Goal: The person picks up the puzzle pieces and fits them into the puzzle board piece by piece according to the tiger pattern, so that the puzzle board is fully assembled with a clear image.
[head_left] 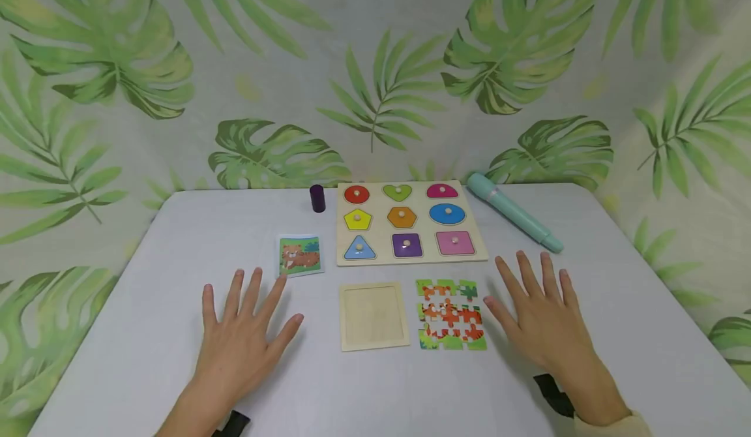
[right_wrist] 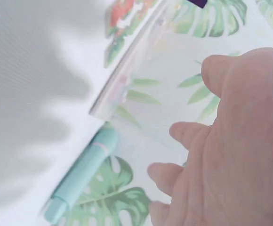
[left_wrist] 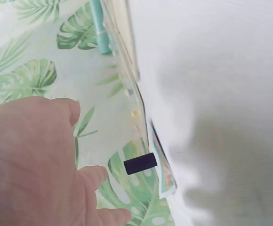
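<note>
Fingers spread, my left hand [head_left: 240,339] is held palm down at the left of the table, holding nothing. Its index fingertip comes right at the lower edge of a small tiger picture card [head_left: 300,256]. On the other side my right hand [head_left: 542,323] is spread the same way, its thumb tip beside a group of jigsaw pieces [head_left: 450,340] showing an orange animal on green. The pieces lie in loose rows with gaps between them. Between the hands sits a square wooden puzzle frame [head_left: 374,318], with a bare recess and raised rim.
Behind the frame lies a wooden shape board [head_left: 375,254] with several coloured knobbed shapes. A dark purple cylinder [head_left: 317,199] stands to its left. A mint-green tube-shaped case [head_left: 516,214] lies slanted at its right. Leaf-printed cloth [head_left: 399,91] hangs behind the white table [head_left: 147,261].
</note>
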The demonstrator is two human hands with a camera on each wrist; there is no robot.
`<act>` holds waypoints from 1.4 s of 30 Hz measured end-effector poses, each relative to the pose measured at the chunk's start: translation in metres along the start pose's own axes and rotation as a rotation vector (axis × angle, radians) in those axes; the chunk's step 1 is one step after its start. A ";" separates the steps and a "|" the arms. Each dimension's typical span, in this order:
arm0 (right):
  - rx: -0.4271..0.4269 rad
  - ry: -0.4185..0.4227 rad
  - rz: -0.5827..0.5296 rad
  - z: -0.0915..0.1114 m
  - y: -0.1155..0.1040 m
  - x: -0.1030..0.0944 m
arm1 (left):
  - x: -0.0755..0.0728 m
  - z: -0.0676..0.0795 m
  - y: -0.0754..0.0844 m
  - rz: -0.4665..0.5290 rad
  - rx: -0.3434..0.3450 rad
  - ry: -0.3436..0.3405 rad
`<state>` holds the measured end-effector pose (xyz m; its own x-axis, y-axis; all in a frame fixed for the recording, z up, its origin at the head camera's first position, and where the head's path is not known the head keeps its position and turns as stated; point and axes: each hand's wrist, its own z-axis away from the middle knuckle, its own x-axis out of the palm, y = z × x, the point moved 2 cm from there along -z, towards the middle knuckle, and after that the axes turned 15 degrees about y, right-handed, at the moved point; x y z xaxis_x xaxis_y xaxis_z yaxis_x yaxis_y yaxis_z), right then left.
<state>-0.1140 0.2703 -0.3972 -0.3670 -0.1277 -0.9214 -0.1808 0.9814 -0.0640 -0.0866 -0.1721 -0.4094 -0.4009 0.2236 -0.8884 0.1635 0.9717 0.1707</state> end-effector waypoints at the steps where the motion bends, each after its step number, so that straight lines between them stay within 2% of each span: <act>1: -0.016 0.003 -0.001 -0.002 0.000 -0.002 | -0.001 -0.002 0.001 0.016 0.004 -0.013; 5: -0.108 0.054 -0.011 -0.014 -0.002 -0.009 | -0.001 -0.012 0.004 0.081 0.013 -0.061; 8: -0.165 0.061 -0.029 -0.026 -0.004 -0.014 | -0.001 -0.017 0.007 0.144 0.019 -0.074; 15: -0.203 0.023 -0.135 -0.054 -0.018 -0.021 | 0.006 -0.034 0.015 0.471 0.024 -0.083; 18: -0.181 -0.032 -0.182 -0.064 -0.024 -0.020 | 0.012 -0.041 0.019 0.555 -0.014 -0.123; 24: -0.125 -0.158 -0.351 -0.085 -0.030 -0.008 | 0.029 -0.047 0.020 0.717 -0.145 -0.279; 26: -0.128 -0.187 -0.408 -0.091 -0.031 -0.003 | 0.036 -0.046 0.021 0.732 -0.157 -0.307; 30: -0.136 -0.249 -0.501 -0.101 -0.034 0.008 | 0.044 -0.045 0.023 0.735 -0.117 -0.318; 37: -0.132 -0.335 -0.674 -0.107 -0.042 0.031 | 0.054 -0.040 0.019 0.692 -0.007 -0.314; 42: -0.119 -0.360 -0.732 -0.102 -0.037 0.046 | 0.058 -0.035 0.014 0.661 0.103 -0.293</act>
<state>-0.2167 0.2133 -0.3982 0.1921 -0.6555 -0.7303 -0.3636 0.6437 -0.6734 -0.1396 -0.1428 -0.4438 0.0660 0.7177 -0.6932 0.3777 0.6251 0.6831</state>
